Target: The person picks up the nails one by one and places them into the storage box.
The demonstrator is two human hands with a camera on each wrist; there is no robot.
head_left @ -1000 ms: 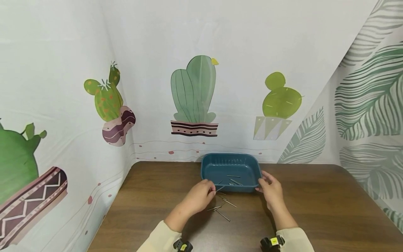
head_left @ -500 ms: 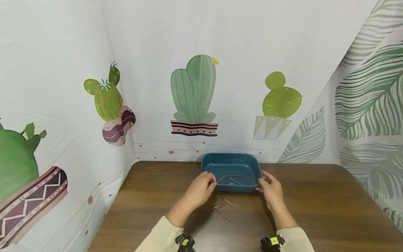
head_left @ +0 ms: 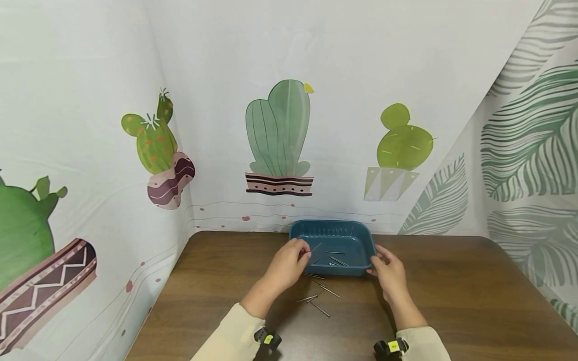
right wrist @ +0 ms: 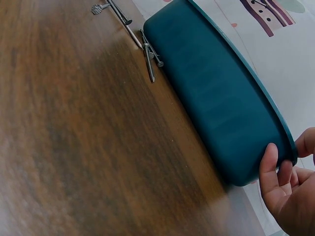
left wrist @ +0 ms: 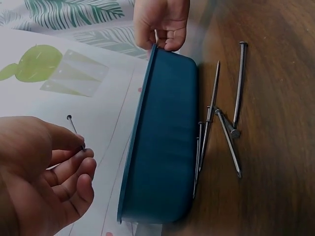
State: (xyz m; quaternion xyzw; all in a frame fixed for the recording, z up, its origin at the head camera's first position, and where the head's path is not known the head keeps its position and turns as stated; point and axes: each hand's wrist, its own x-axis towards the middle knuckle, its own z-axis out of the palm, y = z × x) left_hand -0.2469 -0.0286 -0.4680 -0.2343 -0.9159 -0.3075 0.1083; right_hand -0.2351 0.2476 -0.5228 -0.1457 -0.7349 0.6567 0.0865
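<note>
Nail (left wrist: 74, 129) pinched in left fingers (left wrist: 64, 137), raised above tray (left wrist: 162, 137).

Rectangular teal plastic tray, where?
Head view, right of centre: tray at far edge of brown wooden table, between left hand and right hand, beyond loose metal nails.
</note>
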